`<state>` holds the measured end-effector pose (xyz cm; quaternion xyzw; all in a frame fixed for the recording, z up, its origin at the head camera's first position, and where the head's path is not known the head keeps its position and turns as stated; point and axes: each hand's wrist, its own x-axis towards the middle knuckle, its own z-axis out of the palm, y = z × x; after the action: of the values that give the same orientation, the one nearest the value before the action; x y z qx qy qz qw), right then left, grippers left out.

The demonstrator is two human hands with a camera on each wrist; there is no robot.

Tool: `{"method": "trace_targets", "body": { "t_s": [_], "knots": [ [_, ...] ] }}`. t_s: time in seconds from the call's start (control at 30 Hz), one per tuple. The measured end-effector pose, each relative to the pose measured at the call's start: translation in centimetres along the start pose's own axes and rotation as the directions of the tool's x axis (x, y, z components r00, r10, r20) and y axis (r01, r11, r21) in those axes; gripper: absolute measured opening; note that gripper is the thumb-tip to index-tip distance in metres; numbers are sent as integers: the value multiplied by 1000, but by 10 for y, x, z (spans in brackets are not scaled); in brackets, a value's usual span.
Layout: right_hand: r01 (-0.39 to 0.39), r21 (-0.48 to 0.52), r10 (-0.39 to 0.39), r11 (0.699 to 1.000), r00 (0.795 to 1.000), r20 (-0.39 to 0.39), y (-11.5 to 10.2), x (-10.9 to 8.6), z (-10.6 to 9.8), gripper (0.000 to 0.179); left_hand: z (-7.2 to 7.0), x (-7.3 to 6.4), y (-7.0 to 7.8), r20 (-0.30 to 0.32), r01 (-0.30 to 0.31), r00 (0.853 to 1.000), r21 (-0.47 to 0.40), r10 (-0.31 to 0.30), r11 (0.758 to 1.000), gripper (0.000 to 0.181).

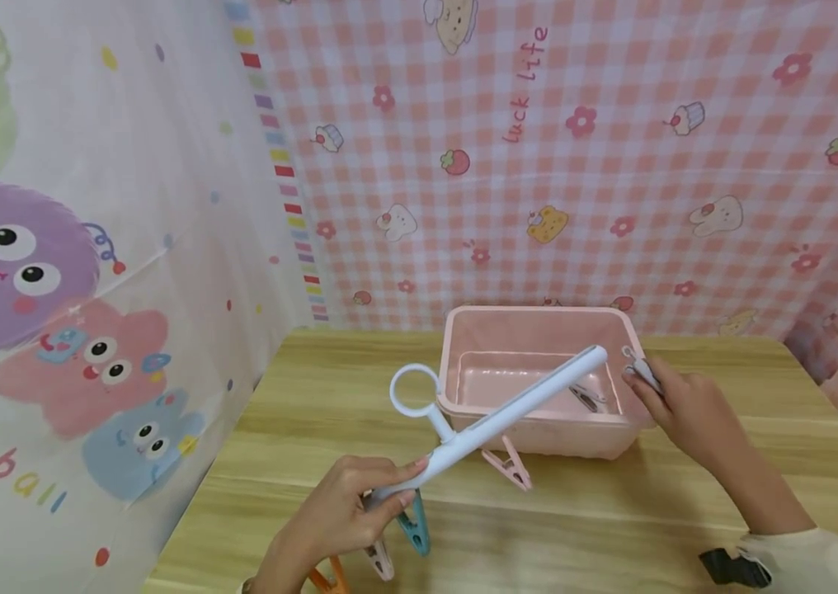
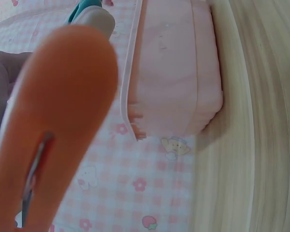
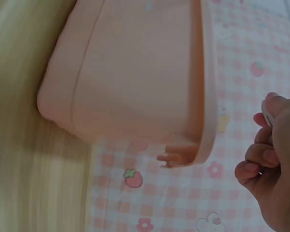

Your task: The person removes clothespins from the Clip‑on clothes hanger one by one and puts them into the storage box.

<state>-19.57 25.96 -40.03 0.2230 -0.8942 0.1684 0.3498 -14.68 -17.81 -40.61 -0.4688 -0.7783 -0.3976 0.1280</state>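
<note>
My left hand (image 1: 341,507) grips one end of a pale blue hanger bar (image 1: 515,406) with a ring hook (image 1: 416,390), tilted up to the right in front of a pink plastic bin (image 1: 538,320). Below the bar hang a pink clip (image 1: 510,467), a teal clip (image 1: 417,525), a pale clip (image 1: 380,561) and an orange clip (image 1: 330,577). The orange clip (image 2: 58,111) fills much of the left wrist view. Beside the bin's right rim, my right hand (image 1: 694,412) pinches a grey clip (image 1: 644,371), mostly hidden by fingers in the right wrist view.
Inside the bin lie greyish clips (image 1: 586,398). The bin stands on a wood-grain table (image 1: 538,528), near its back edge. Behind it hangs a pink checked cloth (image 1: 508,181), and a white cartoon cloth (image 1: 196,272) covers the left side.
</note>
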Motion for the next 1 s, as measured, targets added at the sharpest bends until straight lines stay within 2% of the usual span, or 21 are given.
{"method": "trace_targets", "body": {
  "t_s": [0.1,0.2,0.3,0.47,0.67,0.77,0.87,1.0],
  "knots": [
    [-87,28,83,996,987,134,9,15,4,21,-1,0,1,-2,5,1000,3,-5,1000,37],
    [-155,53,135,986,953,270,18,32,11,17,-2,-1,2,-3,17,1000,3,-17,1000,37],
    [-175,77,138,981,927,348,27,51,20,19,-3,-2,3,-3,19,1000,10,-19,1000,37],
    [-157,68,117,985,909,400,39,77,34,18,-4,-2,4,-2,18,1000,5,-18,1000,37],
    [-197,32,157,980,862,482,46,98,45,23,-5,-3,3,-5,17,1000,5,-17,1000,36],
    [-195,27,156,980,855,494,48,104,48,23,-4,-2,1,-12,16,1000,11,-16,1000,36],
    [-184,7,154,983,844,514,47,107,49,24,-3,-1,-1,-20,-16,1000,30,17,999,36],
    [-157,-3,135,988,835,533,44,109,52,36,-3,-1,-3,-22,-21,1000,29,21,999,37]
  ]
}}
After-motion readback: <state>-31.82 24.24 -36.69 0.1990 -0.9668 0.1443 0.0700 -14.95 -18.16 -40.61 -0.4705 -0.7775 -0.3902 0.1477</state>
